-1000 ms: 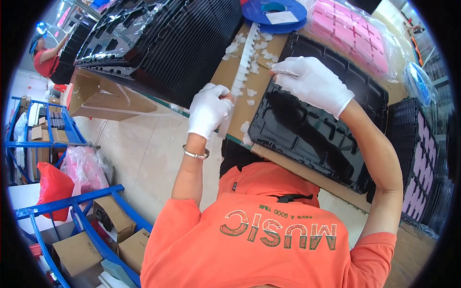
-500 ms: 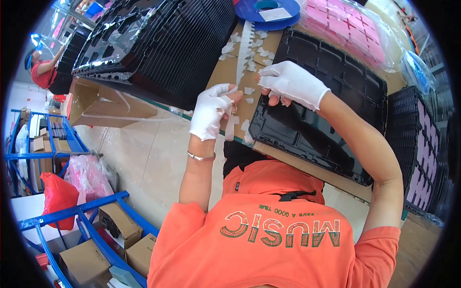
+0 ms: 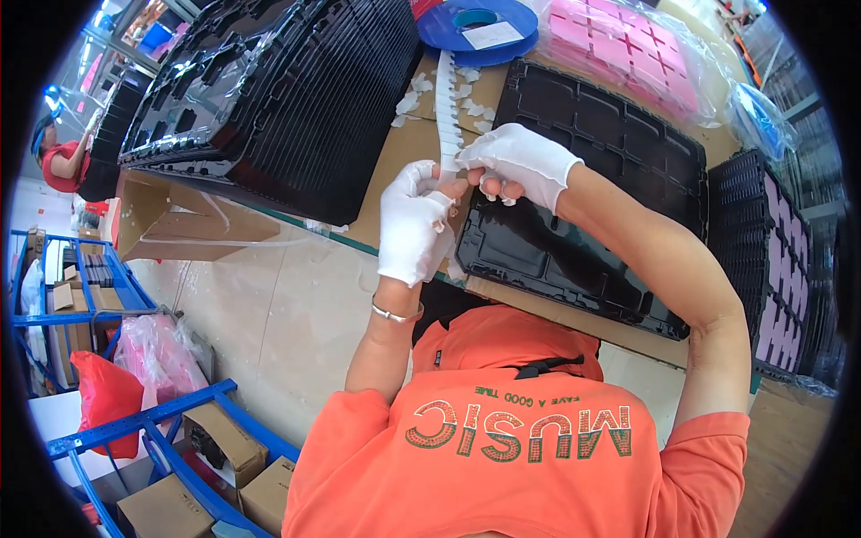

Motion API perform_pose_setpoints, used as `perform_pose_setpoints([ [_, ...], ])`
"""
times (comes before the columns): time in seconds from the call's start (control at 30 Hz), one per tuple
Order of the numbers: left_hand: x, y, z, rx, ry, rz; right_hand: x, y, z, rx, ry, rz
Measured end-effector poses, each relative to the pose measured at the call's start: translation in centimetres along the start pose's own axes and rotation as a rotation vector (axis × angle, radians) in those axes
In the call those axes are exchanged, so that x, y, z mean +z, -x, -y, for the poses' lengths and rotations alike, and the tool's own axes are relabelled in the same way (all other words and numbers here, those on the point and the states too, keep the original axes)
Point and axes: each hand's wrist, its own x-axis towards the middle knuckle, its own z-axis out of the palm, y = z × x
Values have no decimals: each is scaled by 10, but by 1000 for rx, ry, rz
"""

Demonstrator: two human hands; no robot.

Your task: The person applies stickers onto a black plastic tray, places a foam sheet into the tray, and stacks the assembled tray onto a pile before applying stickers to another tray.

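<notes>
A white strip with a notched edge (image 3: 446, 103) runs from a blue reel (image 3: 435, 34) down to my hands. My left hand (image 3: 410, 229), in a white glove with bare fingertips, pinches the strip between thumb and fingers. Close against it on the right, my right hand (image 3: 525, 166), gloved the same way, has its fingertips drawn together at the strip's edge. Whatever they pinch is too small to make out. Beneath my right hand and forearm lies a black plastic tray (image 3: 587, 134) with shallow compartments.
A tall stack of black trays (image 3: 305, 99) stands at the left of the table. Torn white scraps (image 3: 415, 94) litter the cardboard. Bagged pink sheets (image 3: 619, 45) lie at the far right; more black trays (image 3: 749, 242) stand beyond the right edge. Blue shelving with boxes (image 3: 166, 507) is lower left.
Both hands have come together at the strip; my right hand has moved left to meet my left. The whole view has shifted slightly. The strip now looks straighter between reel and hands.
</notes>
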Motion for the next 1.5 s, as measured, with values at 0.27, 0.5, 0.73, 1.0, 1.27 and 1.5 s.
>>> perform_pose_setpoints([
  [0.27, -6, 2, 14, 224, -358, -42, -10, 8, 4, 1, 33, -25],
  [0.5, -13, -4, -1, -67, -109, 49, -26, 52, -7, 55, 585, 119],
  [0.73, -13, -12, -7, -194, -49, 38, -9, 62, -43, -322, 1244, -227],
  [1.0, -13, -15, 7, -106, 141, 42, -18, 15, -6, -162, 151, -174],
  [1.27, -5, -8, -6, -107, 60, 52, -2, -13, 7, -10, -53, 7],
  [1.5, -1, -20, 22, 584, -949, -170, -11, -16, 11, 72, 79, -34],
])
